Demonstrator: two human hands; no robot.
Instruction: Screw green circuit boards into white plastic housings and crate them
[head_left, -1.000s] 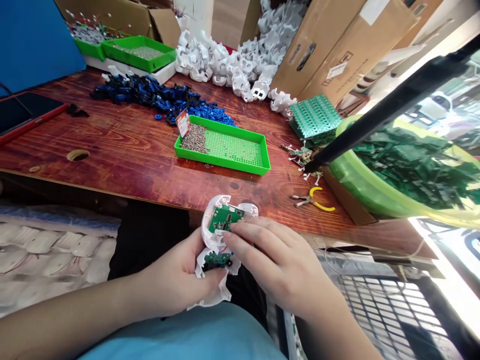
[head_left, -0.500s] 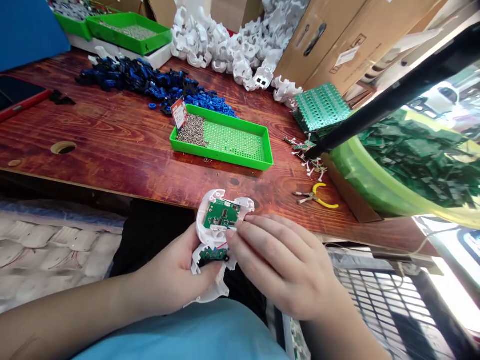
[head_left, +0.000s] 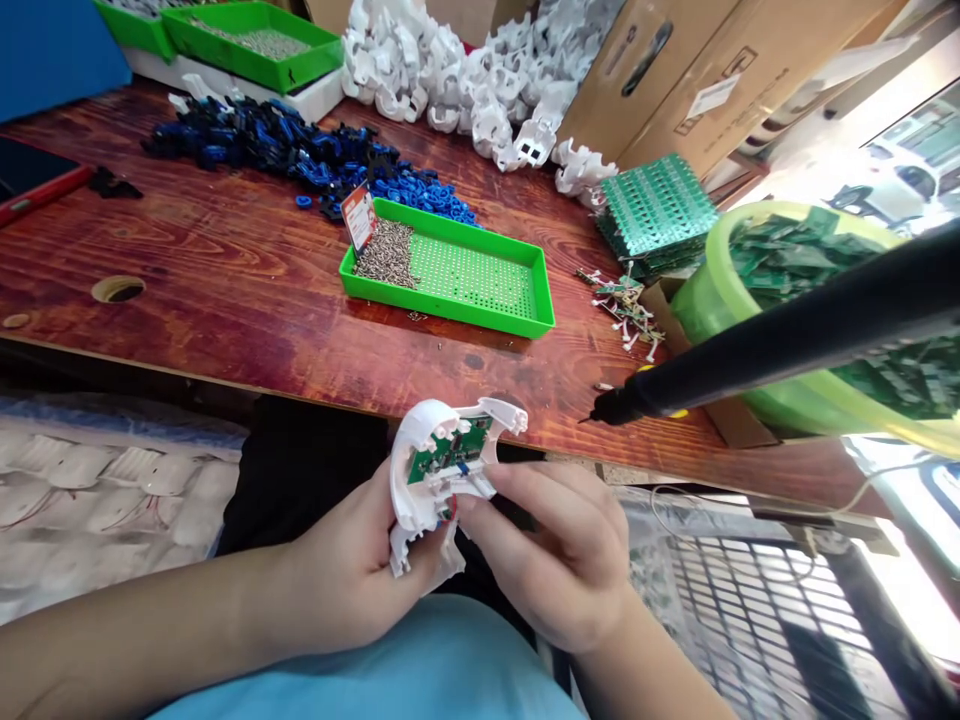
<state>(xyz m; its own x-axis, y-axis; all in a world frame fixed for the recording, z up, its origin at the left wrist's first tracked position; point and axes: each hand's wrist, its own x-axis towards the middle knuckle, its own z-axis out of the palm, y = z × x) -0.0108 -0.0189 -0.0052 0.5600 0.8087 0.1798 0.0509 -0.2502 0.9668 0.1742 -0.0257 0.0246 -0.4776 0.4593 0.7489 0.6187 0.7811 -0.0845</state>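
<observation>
My left hand is wrapped round a white plastic shell from the left and below. A green circuit board sits inside the shell, and a second white shell part hangs below it, joined by a red wire. On the right, the thumb and fingers of my right hand are closed on the shell's lower right edge, by a white strip across the board. Whether a small piece is between those fingertips is hidden. The shell is tilted, held just in front of the table edge.
On the wooden table stands a green tray with small screws. Behind lie blue and black parts and white shells. A long black tool with a thin tip covers most of the yellow-handled pliers, beside a tub of circuit boards.
The shell has tilted so its board is seen at a steeper slant. My right hand has shifted down to its lower edge. The black tool's tip has swung lower, over the pliers.
</observation>
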